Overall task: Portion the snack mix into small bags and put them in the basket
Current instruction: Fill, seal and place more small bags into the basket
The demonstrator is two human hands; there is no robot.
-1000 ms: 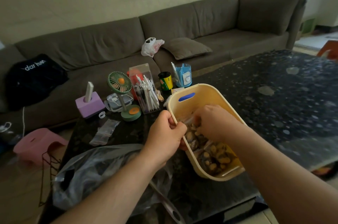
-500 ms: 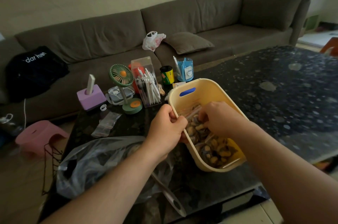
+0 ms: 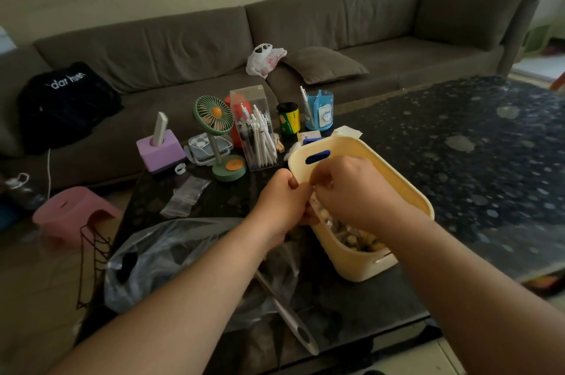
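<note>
- Head view is looking down at a dark speckled table (image 3: 458, 160) with a yellow basket (image 3: 409, 191) sitting near its front edge, blue handle slot facing away from the person.
- Left hand (image 3: 282, 200) is hovering at the basket's near-left rim, fingers curled tight and pinching the top of a small clear bag (image 3: 316, 206) of snack mix.
- Right hand (image 3: 351, 191) is reaching over the basket's opening, fingers curled down and pinching the same bag top from the other side; the two hands are touching each other.
- Most of that bag is sitting hidden behind the hands, so whether its seal is closed is not something I can tell.
- Filled bags of snack mix (image 3: 357, 238) are lying inside the basket, below the right wrist.
- A large crumpled plastic bag (image 3: 171, 255) is lying on the table to the left of the basket, under the left forearm.
- Empty small bags (image 3: 185, 195) are lying flat on the table beyond the large bag, well apart from the basket.
- A green desk fan (image 3: 214, 117), a clear box of pens (image 3: 255, 130), a purple block (image 3: 160, 150) and a blue pen holder (image 3: 319, 111) are standing at the table's far-left end.
- A brown sofa (image 3: 336, 23) is running behind the table, with a white shopping bag (image 3: 264, 59) resting on its seat.
- A pink stool (image 3: 70, 212) is standing on the floor at left.
</note>
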